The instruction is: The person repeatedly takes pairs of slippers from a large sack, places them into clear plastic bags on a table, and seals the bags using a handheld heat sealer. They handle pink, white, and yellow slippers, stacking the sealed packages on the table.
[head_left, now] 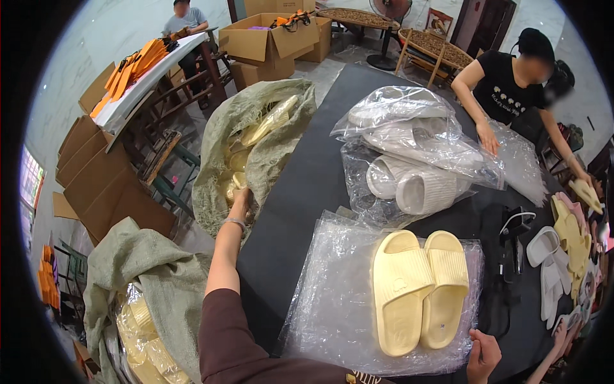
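On the left, my left hand (240,197) reaches into the mouth of a woven green sack (214,150). Its fingers, partly hidden, close on a yellow slipper (238,179) among other yellow slippers in clear plastic. A pair of pale yellow slippers (401,294) lies side by side, toes away from me, on a stack of clear plastic bags (332,313) on the black table (281,185). Beside the stack's lower right corner, my right hand (484,355) is curled closed, with nothing visible in it.
White slippers (428,185) in clear bags are piled farther back. A co-worker (511,83) at right touches plastic bags (515,160) and a yellow slipper. Loose slippers (569,237) line the right edge, near another person's hand (563,336). A second sack (153,275) stands lower left.
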{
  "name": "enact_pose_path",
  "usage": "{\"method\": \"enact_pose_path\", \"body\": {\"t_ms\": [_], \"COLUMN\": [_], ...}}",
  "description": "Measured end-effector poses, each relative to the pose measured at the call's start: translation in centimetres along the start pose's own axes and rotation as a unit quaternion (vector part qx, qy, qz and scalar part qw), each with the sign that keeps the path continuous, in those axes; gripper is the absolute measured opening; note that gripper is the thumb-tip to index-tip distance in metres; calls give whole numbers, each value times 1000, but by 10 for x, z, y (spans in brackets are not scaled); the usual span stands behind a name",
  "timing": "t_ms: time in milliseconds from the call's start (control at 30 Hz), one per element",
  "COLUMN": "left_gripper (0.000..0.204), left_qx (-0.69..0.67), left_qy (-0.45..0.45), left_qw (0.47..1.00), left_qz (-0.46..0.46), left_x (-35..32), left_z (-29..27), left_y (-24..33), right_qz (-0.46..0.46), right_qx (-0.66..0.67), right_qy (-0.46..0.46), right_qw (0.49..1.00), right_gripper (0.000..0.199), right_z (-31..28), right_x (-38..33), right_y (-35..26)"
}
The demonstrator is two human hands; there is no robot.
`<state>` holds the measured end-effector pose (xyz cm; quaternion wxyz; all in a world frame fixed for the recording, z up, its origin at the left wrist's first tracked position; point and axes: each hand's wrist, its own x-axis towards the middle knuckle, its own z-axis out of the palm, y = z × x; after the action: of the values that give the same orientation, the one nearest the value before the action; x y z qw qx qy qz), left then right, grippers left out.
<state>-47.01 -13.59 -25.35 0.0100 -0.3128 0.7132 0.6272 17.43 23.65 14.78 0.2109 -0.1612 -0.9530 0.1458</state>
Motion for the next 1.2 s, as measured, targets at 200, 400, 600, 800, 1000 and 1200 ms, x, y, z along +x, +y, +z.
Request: {"method": "enact_pose_path", "body": {"t_ms": [200, 400, 600, 800, 1000, 1200], "left_gripper": [43, 33, 45, 43, 37, 34], "left_qx": [-145, -195, 209, 165, 81, -251], "left_qy": [-42, -38, 70, 84, 32, -145], "left_qw": [988, 977, 914, 830, 858, 885], "left_qz": [-17, -83, 342, 526, 506, 365], "left_x": [47, -42, -70, -185, -256, -290], "left_z": [-54, -22, -86, -172, -160, -127], "left_y": [-6, 74, 186, 342, 432, 518], "right_qz": [-33, -47, -48, -92, -103, -19], "right_qx": [25, -9, 20, 30, 12, 50], "right_qy": [-3, 3, 28, 42, 68, 83], "right_qw": [999, 999, 998, 994, 992, 995], "right_gripper": [16, 18, 19, 20, 19, 18], "right_z": [4, 0, -7, -8, -14, -7], "right_x": [6, 0, -1, -1, -9, -16], "right_y": [25, 12, 17, 31, 39, 43]}}
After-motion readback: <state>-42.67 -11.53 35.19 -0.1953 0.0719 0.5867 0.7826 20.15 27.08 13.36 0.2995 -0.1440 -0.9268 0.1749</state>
